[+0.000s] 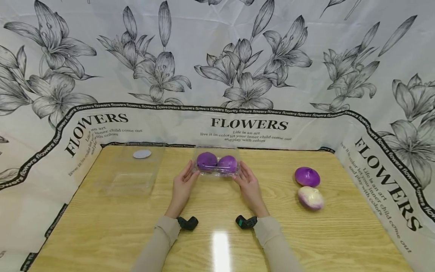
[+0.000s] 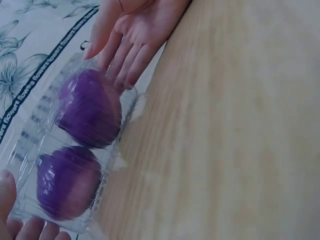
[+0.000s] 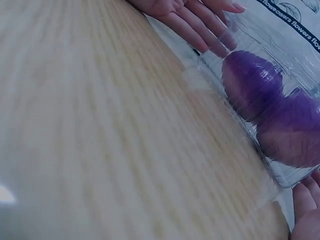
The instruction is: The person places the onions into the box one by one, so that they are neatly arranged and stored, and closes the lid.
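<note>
Both hands hold a clear plastic box (image 1: 217,173) between them, one at each end, at the far middle of the table. Inside it sit two round purple onion-like items (image 1: 207,161), side by side; their exact kind is hard to tell. My left hand (image 1: 183,185) grips the left end, thumb at the near side. At the opposite end, my right hand (image 1: 249,187) grips the box with its thumb also on the near side. Through the transparent wall the purple pieces (image 2: 69,182) show in the left wrist view, somewhat blurred. The right wrist view shows the box tilted slightly off the wood.
To the right lie a purple onion-like item (image 1: 307,176) and a cream-and-purple one (image 1: 311,198), touching. At the back left is clear plastic packaging (image 1: 132,183) with a white oval label (image 1: 142,154). Flower-printed cloth (image 1: 249,134) walls the wooden table (image 1: 210,211) at the back and sides.
</note>
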Tool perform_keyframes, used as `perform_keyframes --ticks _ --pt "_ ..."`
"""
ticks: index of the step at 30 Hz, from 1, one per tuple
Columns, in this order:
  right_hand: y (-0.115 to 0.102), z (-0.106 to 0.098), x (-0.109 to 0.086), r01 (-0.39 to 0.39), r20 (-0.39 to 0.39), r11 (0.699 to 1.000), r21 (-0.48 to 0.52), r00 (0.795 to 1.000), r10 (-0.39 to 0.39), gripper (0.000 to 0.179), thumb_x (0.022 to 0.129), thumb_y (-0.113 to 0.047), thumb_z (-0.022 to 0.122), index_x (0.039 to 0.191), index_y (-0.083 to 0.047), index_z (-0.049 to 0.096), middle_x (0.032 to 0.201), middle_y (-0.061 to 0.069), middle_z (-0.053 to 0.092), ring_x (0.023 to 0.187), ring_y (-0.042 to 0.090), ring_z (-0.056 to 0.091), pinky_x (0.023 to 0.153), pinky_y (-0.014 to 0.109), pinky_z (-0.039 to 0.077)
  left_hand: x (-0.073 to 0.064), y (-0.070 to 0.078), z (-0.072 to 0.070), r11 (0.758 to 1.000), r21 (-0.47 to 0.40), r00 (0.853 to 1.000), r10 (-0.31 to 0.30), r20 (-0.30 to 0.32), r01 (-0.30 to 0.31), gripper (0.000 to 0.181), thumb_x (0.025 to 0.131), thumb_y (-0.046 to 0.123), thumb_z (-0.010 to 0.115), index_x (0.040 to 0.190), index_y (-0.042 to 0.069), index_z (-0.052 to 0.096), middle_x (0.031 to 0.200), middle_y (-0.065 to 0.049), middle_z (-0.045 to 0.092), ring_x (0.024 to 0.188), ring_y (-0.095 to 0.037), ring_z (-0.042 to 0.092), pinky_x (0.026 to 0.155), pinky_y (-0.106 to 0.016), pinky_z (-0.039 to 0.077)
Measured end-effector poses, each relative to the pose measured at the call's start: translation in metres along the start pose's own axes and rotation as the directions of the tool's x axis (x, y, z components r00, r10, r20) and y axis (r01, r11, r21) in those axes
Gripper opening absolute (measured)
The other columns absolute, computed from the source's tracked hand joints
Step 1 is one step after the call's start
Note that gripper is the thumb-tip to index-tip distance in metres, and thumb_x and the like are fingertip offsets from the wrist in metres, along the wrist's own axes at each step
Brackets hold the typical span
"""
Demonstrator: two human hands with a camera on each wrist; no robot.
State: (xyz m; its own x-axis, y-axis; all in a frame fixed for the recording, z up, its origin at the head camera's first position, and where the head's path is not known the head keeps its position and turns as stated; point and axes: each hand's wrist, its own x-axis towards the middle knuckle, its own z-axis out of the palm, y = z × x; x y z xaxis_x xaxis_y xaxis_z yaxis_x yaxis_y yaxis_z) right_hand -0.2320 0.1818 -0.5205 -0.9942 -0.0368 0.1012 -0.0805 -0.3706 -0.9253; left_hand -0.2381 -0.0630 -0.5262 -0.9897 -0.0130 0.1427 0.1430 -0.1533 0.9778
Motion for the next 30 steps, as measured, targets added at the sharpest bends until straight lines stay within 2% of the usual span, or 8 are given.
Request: perform_keyframes --ticks 3,6,11,13,18,22,26,30 --pt "0.005 0.007 0.008 0.026 -0.099 0.999 -0.035 0.995 -0.029 0.058 0.094 0.008 0.060 0.147 0.006 0.038 0.155 0.020 0.036 0.142 0.029 0.037 0.107 0.026 0.043 0.010 -0.002 0.002 1.000 -0.004 0.998 0.008 -0.057 -0.008 0.069 0.092 0.030 0.071 0.149 0.006 0.041 0.150 -0.008 0.046 0.137 -0.023 0.045 0.103 -0.021 0.044" --pt "0.008 0.014 0.014 0.038 -0.187 0.991 -0.125 0.980 -0.061 0.046 0.092 0.003 0.065 0.136 0.009 0.051 0.145 0.021 0.049 0.132 0.028 0.051 0.103 0.026 0.048 0.017 -0.003 0.004 1.000 -0.003 0.993 0.009 -0.117 -0.009 0.066 0.091 0.030 0.073 0.147 0.005 0.046 0.147 -0.010 0.050 0.133 -0.024 0.050 0.102 -0.022 0.046" --pt "0.010 0.019 0.018 0.031 -0.318 0.961 -0.275 0.940 -0.122 0.036 0.092 -0.005 0.070 0.124 0.008 0.062 0.128 0.024 0.062 0.117 0.025 0.063 0.094 0.023 0.053 0.021 -0.004 0.006 0.998 0.059 0.987 0.001 -0.161 0.008 0.062 0.090 0.034 0.073 0.142 0.007 0.052 0.142 -0.011 0.055 0.127 -0.025 0.056 0.097 -0.023 0.050" --pt "0.010 0.019 0.019 0.030 -0.341 0.951 -0.308 0.930 -0.139 0.035 0.092 -0.008 0.071 0.122 0.007 0.064 0.125 0.025 0.064 0.115 0.025 0.064 0.092 0.021 0.053 0.021 -0.003 0.008 0.997 0.076 0.985 -0.004 -0.171 0.017 0.060 0.090 0.036 0.073 0.140 0.008 0.055 0.139 -0.010 0.057 0.124 -0.023 0.059 0.096 -0.024 0.051" --pt "0.009 0.019 0.019 0.042 -0.339 0.949 -0.312 0.928 -0.152 0.035 0.092 -0.007 0.070 0.122 0.009 0.063 0.126 0.026 0.063 0.114 0.022 0.065 0.093 0.021 0.053 0.021 -0.004 0.009 0.987 0.160 0.977 0.004 -0.213 0.031 0.050 0.090 0.040 0.072 0.126 0.005 0.068 0.125 -0.012 0.067 0.114 -0.023 0.065 0.095 -0.031 0.054" --pt "0.008 0.018 0.018 0.045 -0.317 0.954 -0.297 0.938 -0.143 0.034 0.095 -0.002 0.065 0.126 0.011 0.060 0.130 0.028 0.059 0.113 0.017 0.064 0.094 0.020 0.052 0.021 -0.008 0.008 0.981 0.191 0.984 0.019 -0.178 0.016 0.046 0.096 0.041 0.064 0.123 0.004 0.069 0.124 -0.012 0.068 0.119 -0.023 0.062 0.100 -0.036 0.051" --pt "0.009 0.018 0.019 0.038 -0.283 0.958 -0.284 0.951 -0.121 0.036 0.097 0.004 0.057 0.132 0.013 0.054 0.137 0.029 0.054 0.122 0.027 0.059 0.096 0.019 0.050 0.020 -0.010 0.007 0.987 0.158 0.990 0.047 -0.132 -0.026 0.043 0.102 0.036 0.055 0.126 0.002 0.066 0.130 -0.012 0.064 0.126 -0.024 0.057 0.106 -0.036 0.047" --pt "0.010 0.017 0.019 0.038 -0.262 0.960 -0.278 0.958 -0.114 0.039 0.098 0.007 0.052 0.136 0.014 0.049 0.140 0.030 0.050 0.129 0.038 0.051 0.098 0.021 0.049 0.020 -0.011 0.006 0.987 0.157 0.990 0.062 -0.129 -0.042 0.040 0.104 0.031 0.053 0.127 0.001 0.065 0.131 -0.014 0.062 0.128 -0.025 0.055 0.107 -0.037 0.045"
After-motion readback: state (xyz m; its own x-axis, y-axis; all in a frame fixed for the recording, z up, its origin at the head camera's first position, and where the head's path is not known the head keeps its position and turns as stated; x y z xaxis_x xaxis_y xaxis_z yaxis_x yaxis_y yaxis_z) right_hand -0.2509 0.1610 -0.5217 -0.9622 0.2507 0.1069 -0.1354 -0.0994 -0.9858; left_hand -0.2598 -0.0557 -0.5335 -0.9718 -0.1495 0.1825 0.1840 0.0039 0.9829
